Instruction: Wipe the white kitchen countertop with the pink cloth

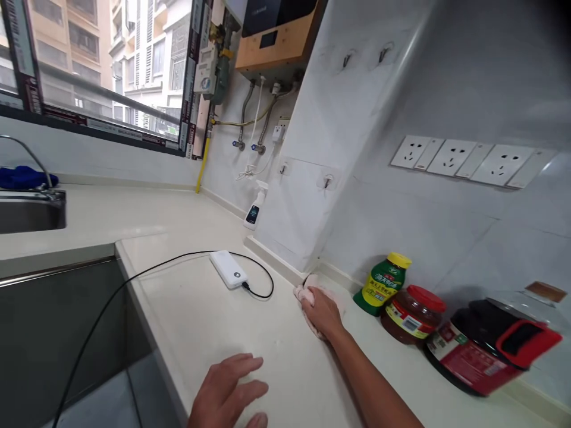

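My right hand is closed on a pale pink cloth, pressing it to the white countertop near the corner of the tiled wall. Part of the cloth is hidden under my fingers. Lower in the view, my left hand hovers over the counter near its front edge, fingers apart and holding nothing. Beyond it lies a white power bank with a black cable plugged in. To the right of the cloth stands a green bottle with a yellow cap.
Beside the green bottle are a red-lidded jar and a large dark jug with a red handle. A white spray bottle stands by the wall. The sink is at far left. The cable hangs over the counter's front edge.
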Demonstrator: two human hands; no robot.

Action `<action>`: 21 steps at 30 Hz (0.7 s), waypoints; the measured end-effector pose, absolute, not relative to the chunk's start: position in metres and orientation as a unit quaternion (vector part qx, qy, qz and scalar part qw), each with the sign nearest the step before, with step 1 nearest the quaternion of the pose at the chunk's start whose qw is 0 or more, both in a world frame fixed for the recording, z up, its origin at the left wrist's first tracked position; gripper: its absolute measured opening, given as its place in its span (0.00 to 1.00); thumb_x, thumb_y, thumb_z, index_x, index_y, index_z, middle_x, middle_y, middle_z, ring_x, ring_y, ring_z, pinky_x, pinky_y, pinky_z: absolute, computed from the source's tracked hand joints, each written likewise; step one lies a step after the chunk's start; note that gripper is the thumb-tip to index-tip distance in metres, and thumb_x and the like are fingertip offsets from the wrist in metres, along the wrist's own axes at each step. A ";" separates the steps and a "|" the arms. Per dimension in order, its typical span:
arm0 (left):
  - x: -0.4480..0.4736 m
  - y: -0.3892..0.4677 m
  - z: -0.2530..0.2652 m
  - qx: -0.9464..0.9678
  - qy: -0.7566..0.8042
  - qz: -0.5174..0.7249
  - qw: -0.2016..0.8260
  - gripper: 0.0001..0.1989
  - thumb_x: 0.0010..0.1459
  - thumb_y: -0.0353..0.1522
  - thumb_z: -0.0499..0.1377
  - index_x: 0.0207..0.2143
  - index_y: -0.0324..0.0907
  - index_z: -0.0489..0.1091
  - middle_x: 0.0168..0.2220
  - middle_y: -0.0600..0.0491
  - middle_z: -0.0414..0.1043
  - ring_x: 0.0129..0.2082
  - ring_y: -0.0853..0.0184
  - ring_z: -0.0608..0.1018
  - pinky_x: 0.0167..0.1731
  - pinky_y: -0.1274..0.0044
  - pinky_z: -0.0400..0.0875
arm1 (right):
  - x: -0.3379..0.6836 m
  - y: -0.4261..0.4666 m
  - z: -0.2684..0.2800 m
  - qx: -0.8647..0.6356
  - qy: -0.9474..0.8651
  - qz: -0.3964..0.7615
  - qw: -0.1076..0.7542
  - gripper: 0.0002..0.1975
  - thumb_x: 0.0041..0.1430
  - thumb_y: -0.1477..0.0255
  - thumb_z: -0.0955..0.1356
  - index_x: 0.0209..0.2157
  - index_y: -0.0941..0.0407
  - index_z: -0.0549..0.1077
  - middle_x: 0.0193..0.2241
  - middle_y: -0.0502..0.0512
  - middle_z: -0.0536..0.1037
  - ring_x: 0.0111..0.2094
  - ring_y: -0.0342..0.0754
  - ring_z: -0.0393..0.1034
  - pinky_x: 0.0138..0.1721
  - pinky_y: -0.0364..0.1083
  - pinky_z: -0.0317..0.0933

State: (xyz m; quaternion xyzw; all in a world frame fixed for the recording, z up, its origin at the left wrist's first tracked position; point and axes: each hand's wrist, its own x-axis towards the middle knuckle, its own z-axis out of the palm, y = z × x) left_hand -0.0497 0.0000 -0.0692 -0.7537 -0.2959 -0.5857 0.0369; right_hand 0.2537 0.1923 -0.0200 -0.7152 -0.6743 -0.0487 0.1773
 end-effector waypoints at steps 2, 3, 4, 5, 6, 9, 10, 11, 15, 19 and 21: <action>-0.049 -0.002 -0.069 -0.743 -0.292 -0.602 0.025 0.12 0.63 0.36 0.59 0.49 0.49 0.73 0.51 0.45 0.77 0.52 0.57 0.78 0.46 0.69 0.77 | 0.241 0.182 -0.022 -0.695 -0.695 -0.052 0.174 0.22 0.68 0.58 0.64 0.56 0.57 0.67 0.51 0.59 0.73 0.52 0.53 0.67 0.56 0.58 0.60; -0.048 -0.004 -0.068 -0.736 -0.293 -0.610 0.018 0.12 0.63 0.36 0.59 0.49 0.49 0.73 0.52 0.45 0.76 0.53 0.56 0.77 0.46 0.69 0.77 | 0.234 0.175 -0.023 -0.684 -0.706 -0.054 0.173 0.20 0.68 0.59 0.64 0.55 0.57 0.67 0.49 0.58 0.73 0.51 0.53 0.68 0.55 0.57 0.61; -0.048 -0.006 -0.067 -0.729 -0.293 -0.618 0.009 0.12 0.63 0.35 0.58 0.49 0.48 0.73 0.52 0.44 0.76 0.53 0.56 0.77 0.46 0.68 0.77 | 0.226 0.168 -0.024 -0.675 -0.715 -0.057 0.173 0.19 0.68 0.61 0.63 0.54 0.57 0.68 0.47 0.58 0.74 0.49 0.52 0.69 0.53 0.56 0.61; -0.048 -0.009 -0.066 -0.722 -0.296 -0.626 -0.003 0.12 0.64 0.35 0.58 0.49 0.48 0.73 0.53 0.44 0.75 0.54 0.55 0.77 0.47 0.67 0.77 | 0.218 0.161 -0.025 -0.665 -0.723 -0.061 0.176 0.18 0.68 0.62 0.63 0.52 0.58 0.69 0.46 0.59 0.75 0.48 0.53 0.69 0.52 0.55 0.61; -0.049 -0.011 -0.064 -0.714 -0.297 -0.634 -0.016 0.11 0.64 0.36 0.57 0.49 0.48 0.73 0.52 0.44 0.75 0.54 0.55 0.77 0.47 0.66 0.77 | 0.209 0.154 -0.026 -0.656 -0.730 -0.064 0.180 0.17 0.67 0.64 0.62 0.51 0.59 0.69 0.45 0.60 0.75 0.47 0.53 0.69 0.52 0.55 0.61; -0.050 -0.017 -0.059 -0.698 -0.292 -0.652 -0.053 0.10 0.67 0.36 0.55 0.49 0.49 0.71 0.51 0.43 0.75 0.54 0.54 0.76 0.48 0.64 0.77 | 0.182 0.133 -0.028 -0.621 -0.754 -0.072 0.204 0.18 0.65 0.67 0.59 0.52 0.60 0.68 0.48 0.64 0.75 0.50 0.56 0.68 0.54 0.54 0.59; -0.050 -0.019 -0.057 -0.694 -0.287 -0.658 -0.062 0.11 0.67 0.36 0.54 0.49 0.49 0.71 0.51 0.43 0.75 0.54 0.54 0.76 0.49 0.63 0.76 | 0.173 0.127 -0.029 -0.606 -0.762 -0.072 0.214 0.19 0.65 0.68 0.59 0.53 0.59 0.68 0.49 0.64 0.75 0.51 0.56 0.68 0.54 0.54 0.58; -0.050 -0.019 -0.056 -0.689 -0.280 -0.665 -0.070 0.11 0.67 0.36 0.53 0.49 0.50 0.71 0.50 0.43 0.75 0.54 0.54 0.75 0.49 0.62 0.76 | 0.163 0.120 -0.030 -0.593 -0.770 -0.072 0.223 0.19 0.64 0.68 0.59 0.53 0.59 0.68 0.49 0.64 0.75 0.52 0.56 0.68 0.55 0.54 0.58; -0.049 -0.020 -0.055 -0.666 -0.264 -0.689 -0.105 0.12 0.69 0.38 0.50 0.50 0.49 0.70 0.51 0.43 0.74 0.56 0.55 0.73 0.53 0.59 0.73 | 0.125 0.091 -0.040 -0.549 -0.793 -0.070 0.256 0.20 0.62 0.69 0.59 0.53 0.59 0.68 0.48 0.65 0.75 0.51 0.59 0.69 0.54 0.57 0.60; -0.060 -0.023 -0.063 -0.636 -0.277 -0.704 -0.151 0.13 0.71 0.38 0.48 0.48 0.48 0.70 0.50 0.45 0.74 0.52 0.59 0.76 0.51 0.64 0.75 | 0.091 0.058 -0.054 -0.492 -0.824 -0.059 0.275 0.23 0.61 0.69 0.60 0.57 0.57 0.66 0.54 0.62 0.74 0.57 0.58 0.65 0.58 0.59 0.59; -0.073 -0.027 -0.068 -0.621 -0.297 -0.708 -0.158 0.13 0.70 0.39 0.48 0.48 0.49 0.71 0.50 0.46 0.74 0.52 0.60 0.77 0.50 0.67 0.76 | 0.079 0.048 -0.057 -0.464 -0.841 -0.050 0.274 0.24 0.61 0.68 0.61 0.59 0.56 0.64 0.56 0.61 0.72 0.60 0.58 0.63 0.61 0.60 0.56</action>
